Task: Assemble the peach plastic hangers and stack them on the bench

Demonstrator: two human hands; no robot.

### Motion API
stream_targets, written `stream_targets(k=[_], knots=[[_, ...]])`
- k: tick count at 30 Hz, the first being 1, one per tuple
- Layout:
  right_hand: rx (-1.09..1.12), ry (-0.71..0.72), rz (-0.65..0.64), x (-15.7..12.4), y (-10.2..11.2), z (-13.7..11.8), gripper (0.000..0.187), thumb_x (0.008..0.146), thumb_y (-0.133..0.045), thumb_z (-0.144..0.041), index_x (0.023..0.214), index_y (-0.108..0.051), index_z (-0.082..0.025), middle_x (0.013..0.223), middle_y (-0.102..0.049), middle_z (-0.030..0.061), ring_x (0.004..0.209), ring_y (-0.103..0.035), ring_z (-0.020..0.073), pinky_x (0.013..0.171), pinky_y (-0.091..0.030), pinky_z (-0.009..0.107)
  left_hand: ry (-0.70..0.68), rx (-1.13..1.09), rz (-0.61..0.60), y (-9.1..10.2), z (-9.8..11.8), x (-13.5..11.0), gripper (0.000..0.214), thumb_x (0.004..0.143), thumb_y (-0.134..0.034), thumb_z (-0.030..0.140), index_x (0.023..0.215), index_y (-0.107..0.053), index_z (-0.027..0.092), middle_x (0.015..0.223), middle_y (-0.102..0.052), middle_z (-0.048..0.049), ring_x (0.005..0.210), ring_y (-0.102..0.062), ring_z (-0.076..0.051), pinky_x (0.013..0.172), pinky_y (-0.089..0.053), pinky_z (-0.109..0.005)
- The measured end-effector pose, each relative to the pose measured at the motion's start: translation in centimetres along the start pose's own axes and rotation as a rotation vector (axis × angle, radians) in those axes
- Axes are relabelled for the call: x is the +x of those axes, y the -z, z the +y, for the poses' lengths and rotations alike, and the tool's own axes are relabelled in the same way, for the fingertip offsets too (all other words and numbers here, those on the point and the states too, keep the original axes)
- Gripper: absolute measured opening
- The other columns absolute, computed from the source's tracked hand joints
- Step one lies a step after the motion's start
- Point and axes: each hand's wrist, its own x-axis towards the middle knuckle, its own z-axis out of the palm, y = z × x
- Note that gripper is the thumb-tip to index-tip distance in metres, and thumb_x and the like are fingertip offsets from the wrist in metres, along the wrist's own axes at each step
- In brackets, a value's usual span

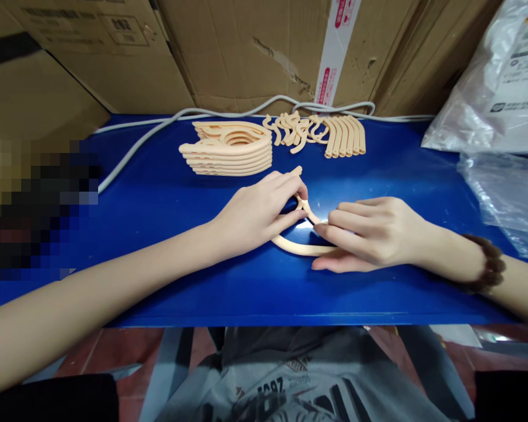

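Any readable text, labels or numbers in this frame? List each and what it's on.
"1997" or similar, upside down and partly cut off: grey shirt, not certain.
Red-and-white tape strip on the cardboard box: printed characters, too small to read.
Black print on the upper-left box: blurred, unreadable.
Label on the plastic bag: too small to read.
Peach plastic pieces: no text seen.

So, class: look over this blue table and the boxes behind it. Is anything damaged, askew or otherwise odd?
The cardboard box behind the table has a torn patch on its face. Among the loose hook pieces, those on the left lie jumbled, while the right ones sit in a neat row. The stacked hangers look tidy.
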Motion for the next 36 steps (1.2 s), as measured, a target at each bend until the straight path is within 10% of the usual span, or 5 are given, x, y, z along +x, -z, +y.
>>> stream_targets(k=[36], knots=[[0.528,-0.194,-0.071,-0.2,-1.3,0.7,0.020,0.091,-0.056,-0.020,0.106,-0.068,-0.016,0.100,-0.071,0.0085,0.092,-0.064,0.0186,0.079,-0.052,0.030,-0.006,0.134,0.024,-0.1,-0.3,-0.1,0.014,0.101,-0.051,0.027,0.107,-0.060,0.017,0.115,-0.068,-0.0077,0.114,-0.062,-0.026,0.085,-0.050,-0.035]])
